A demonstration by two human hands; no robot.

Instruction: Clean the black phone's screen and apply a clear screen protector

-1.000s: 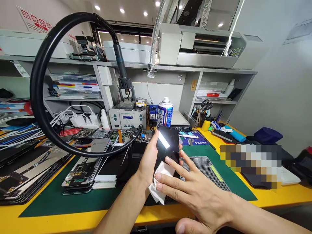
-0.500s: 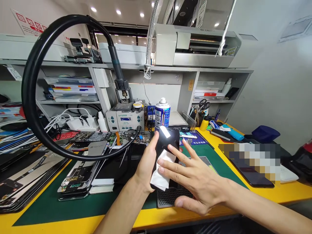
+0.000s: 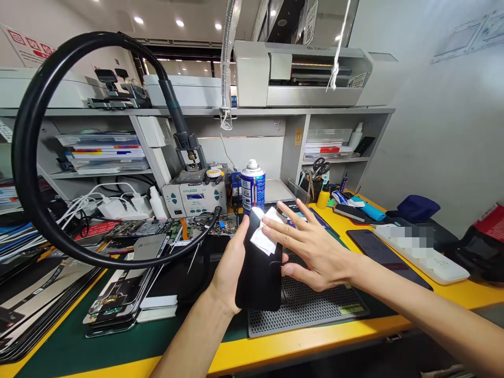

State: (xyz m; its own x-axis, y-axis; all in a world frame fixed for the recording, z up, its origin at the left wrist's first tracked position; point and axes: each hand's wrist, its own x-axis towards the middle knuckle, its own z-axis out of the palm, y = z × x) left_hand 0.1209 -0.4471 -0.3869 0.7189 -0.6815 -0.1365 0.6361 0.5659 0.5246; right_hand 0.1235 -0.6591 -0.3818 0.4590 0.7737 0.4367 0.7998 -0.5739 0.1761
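Note:
My left hand (image 3: 229, 265) is closed around a black smartphone (image 3: 259, 283), thumb along its left edge and fingertips showing at the right. The phone is tilted up, its glossy dark face toward me. A folded white wipe (image 3: 264, 240) lies on the upper part of that face. My right hand (image 3: 317, 251) presses fingertips on the wipe, its fingers stretched out and spread. Below the phone is a grey perforated mat (image 3: 303, 310). Just behind the phone's top stands a blue and white spray can (image 3: 252, 184).
A hot-air station (image 3: 196, 199) with a looping black hose (image 3: 25, 157) is at the left. Stacked phone parts (image 3: 118, 289) and screens (image 3: 31, 310) lie on the green mat. At the right are another phone (image 3: 389, 260) and a white device (image 3: 444, 265). A cutting machine (image 3: 315, 94) sits on the shelf.
My right hand and the wipe have slid from the phone's lower part up to its top, baring the lower face. The view has turned slightly right.

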